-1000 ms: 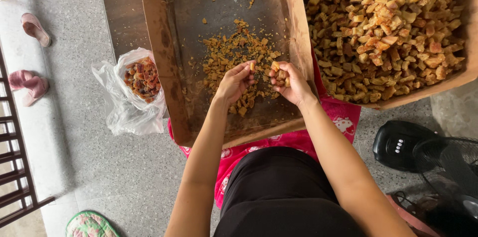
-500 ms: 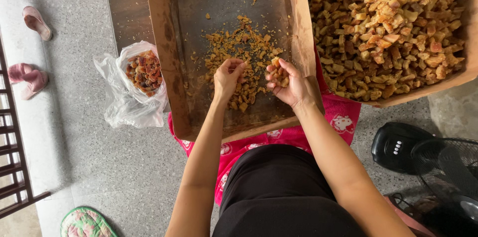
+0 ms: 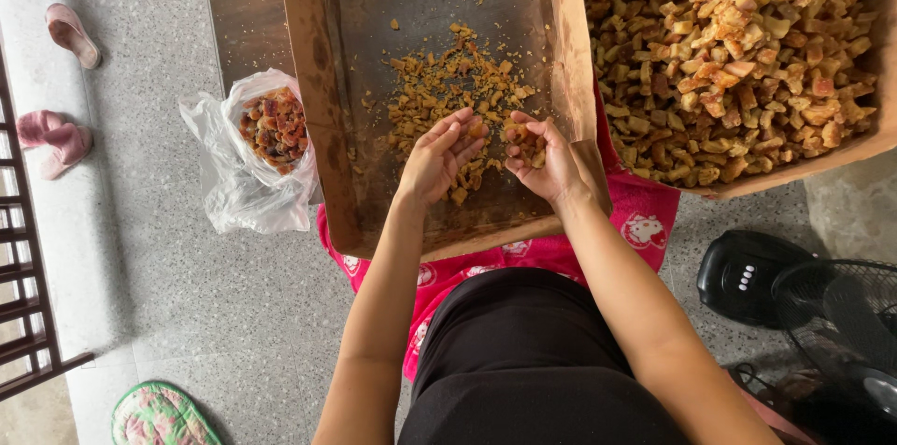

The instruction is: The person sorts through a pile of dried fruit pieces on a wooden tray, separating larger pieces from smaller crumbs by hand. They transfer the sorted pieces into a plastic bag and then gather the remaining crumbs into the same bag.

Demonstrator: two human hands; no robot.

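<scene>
In the middle of the cardboard tray (image 3: 327,127), my two hands meet over a scatter of small fried crumbs (image 3: 448,90). My right hand (image 3: 547,163) is cupped palm up, fingers curled loosely around a few golden, knobbly pieces that rest in the palm. My left hand (image 3: 437,163) lies just beside it, fingers bent and close together, the fingertips touching an orange-brown piece; I cannot tell whether it is pinched or only touched. The crumbs are rough, flaky and dry-looking, spread thinly on the tray's dark, grease-stained floor, with bare cardboard all around them.

The tray is a shallow brown box with raised, oil-darkened walls. Touching its right wall sits a second cardboard box (image 3: 869,141), heaped full with larger chunky cubes (image 3: 729,52), tan to reddish, crisp and irregular. To the left of the tray, on the speckled grey stone floor (image 3: 168,277), lies a crinkled clear plastic bag (image 3: 243,174), open at the top, holding a small mound of darker, reddish pieces (image 3: 276,127).

Under the tray's near edge a bright pink cloth (image 3: 645,221) with small white cartoon prints shows. At lower right stands a black electric fan (image 3: 813,305) with a wire grille and a row of pale buttons on its base. Pink slippers (image 3: 56,132) lie at far left, and a green patterned slipper (image 3: 163,415) at the bottom.
</scene>
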